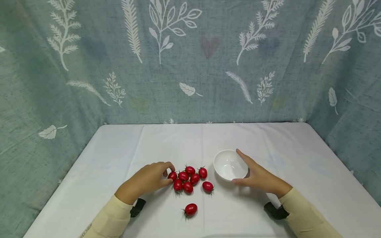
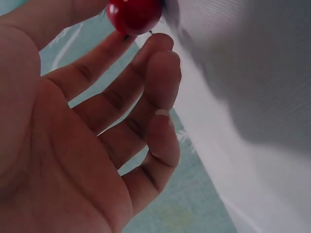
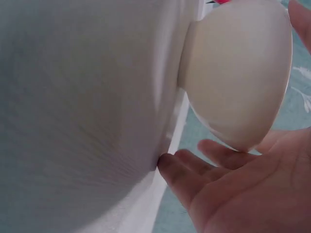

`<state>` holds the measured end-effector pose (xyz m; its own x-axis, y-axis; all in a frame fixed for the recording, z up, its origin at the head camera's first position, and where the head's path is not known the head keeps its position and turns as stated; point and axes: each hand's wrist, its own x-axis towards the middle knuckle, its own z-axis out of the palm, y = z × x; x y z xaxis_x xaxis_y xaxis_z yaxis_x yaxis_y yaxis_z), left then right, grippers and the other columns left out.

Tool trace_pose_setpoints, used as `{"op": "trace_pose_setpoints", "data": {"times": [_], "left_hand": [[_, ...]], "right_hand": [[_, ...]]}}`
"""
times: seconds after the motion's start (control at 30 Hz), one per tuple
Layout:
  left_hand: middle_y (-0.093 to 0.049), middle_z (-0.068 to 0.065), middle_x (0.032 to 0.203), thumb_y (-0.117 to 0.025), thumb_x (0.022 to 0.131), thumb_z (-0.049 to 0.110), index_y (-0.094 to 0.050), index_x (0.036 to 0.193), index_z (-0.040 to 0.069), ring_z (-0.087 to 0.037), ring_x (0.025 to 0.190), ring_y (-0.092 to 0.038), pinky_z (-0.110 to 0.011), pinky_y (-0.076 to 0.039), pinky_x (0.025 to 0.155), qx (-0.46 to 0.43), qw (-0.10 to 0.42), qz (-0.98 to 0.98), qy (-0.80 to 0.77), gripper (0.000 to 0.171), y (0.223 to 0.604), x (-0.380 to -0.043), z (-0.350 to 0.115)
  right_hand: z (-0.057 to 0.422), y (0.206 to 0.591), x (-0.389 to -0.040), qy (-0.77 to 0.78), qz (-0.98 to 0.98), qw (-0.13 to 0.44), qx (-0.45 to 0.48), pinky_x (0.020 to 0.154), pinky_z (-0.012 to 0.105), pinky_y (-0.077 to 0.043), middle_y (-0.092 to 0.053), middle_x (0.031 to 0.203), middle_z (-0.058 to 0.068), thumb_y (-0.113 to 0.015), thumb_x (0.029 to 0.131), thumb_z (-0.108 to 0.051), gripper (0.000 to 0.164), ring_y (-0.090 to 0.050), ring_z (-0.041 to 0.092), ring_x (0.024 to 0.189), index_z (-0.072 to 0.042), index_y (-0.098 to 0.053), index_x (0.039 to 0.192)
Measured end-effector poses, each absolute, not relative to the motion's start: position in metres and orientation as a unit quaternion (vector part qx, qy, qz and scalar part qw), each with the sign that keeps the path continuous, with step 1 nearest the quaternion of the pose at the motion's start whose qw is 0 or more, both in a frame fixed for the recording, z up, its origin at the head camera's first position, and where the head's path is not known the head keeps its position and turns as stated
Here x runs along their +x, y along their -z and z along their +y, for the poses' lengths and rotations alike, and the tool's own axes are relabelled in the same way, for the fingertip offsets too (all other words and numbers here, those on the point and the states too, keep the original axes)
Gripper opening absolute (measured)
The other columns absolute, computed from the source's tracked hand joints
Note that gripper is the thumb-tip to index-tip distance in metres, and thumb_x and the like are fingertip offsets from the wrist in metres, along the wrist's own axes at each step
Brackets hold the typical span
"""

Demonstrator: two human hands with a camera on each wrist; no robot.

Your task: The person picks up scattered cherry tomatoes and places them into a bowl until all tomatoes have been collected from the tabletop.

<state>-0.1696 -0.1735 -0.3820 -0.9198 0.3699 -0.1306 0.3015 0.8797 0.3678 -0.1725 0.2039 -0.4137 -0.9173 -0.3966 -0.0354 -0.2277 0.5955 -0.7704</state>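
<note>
My left hand (image 1: 148,180) reaches to the left edge of a loose cluster of red cherry tomatoes. Its thumb and index finger pinch the leftmost cherry tomato (image 1: 172,176), while the other fingers stay bent beside it in the left wrist view. Several more cherry tomatoes (image 1: 188,187) lie close together just right of these fingertips. To the right of the cluster, a white bowl (image 1: 220,173) stands upright on its foot with nothing inside. My right hand (image 1: 260,177) holds the bowl from its right side, index finger along the far rim and thumb at the near rim.
One cherry tomato (image 1: 190,210) lies apart, closer to the front. Another cherry tomato (image 1: 207,187) sits between the cluster and the bowl. A white cloth (image 1: 166,142) covers the table, and a green leaf-patterned curtain (image 1: 190,66) hangs behind and at both sides.
</note>
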Motion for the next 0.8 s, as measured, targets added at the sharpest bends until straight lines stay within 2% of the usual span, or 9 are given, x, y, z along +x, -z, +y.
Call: {"op": "trace_pose_setpoints", "data": {"times": [0.2, 0.5, 0.8], "left_hand": [[-0.061, 0.006, 0.082, -0.08, 0.082, 0.017, -0.066, 0.108, 0.022, -0.009, 0.07, -0.051, -0.029, -0.045, 0.065, 0.186, 0.097, 0.962, -0.174, 0.03, 0.3873, -0.1711, -0.176], [-0.062, 0.008, 0.082, -0.082, 0.081, 0.018, -0.067, 0.106, 0.022, -0.009, 0.071, -0.053, -0.03, -0.048, 0.069, 0.188, 0.072, 0.967, -0.156, 0.03, 0.3915, -0.1738, -0.1796], [-0.064, 0.009, 0.085, -0.08, 0.083, 0.019, -0.067, 0.113, 0.02, -0.007, 0.069, -0.053, -0.029, -0.047, 0.069, 0.194, 0.055, 0.967, -0.155, 0.032, 0.3892, -0.1766, -0.1775]], "right_hand": [[0.2061, 0.4149, -0.1703, 0.407, 0.89, 0.117, -0.169, 0.111, 0.063, -0.032, -0.016, 0.166, 0.019, -0.081, 0.08, -0.048, 0.114, -0.028, 0.043, 0.148, -0.016, -0.009, 0.162], [0.2063, 0.4132, -0.1703, 0.405, 0.892, 0.121, -0.162, 0.105, 0.057, -0.04, -0.025, 0.163, 0.02, -0.082, 0.079, -0.048, 0.11, -0.041, 0.04, 0.14, -0.023, -0.013, 0.161], [0.2078, 0.4127, -0.1705, 0.393, 0.897, 0.12, -0.165, 0.105, 0.056, -0.041, -0.029, 0.162, 0.018, -0.082, 0.077, -0.052, 0.11, -0.043, 0.039, 0.14, -0.024, -0.015, 0.161]]}}
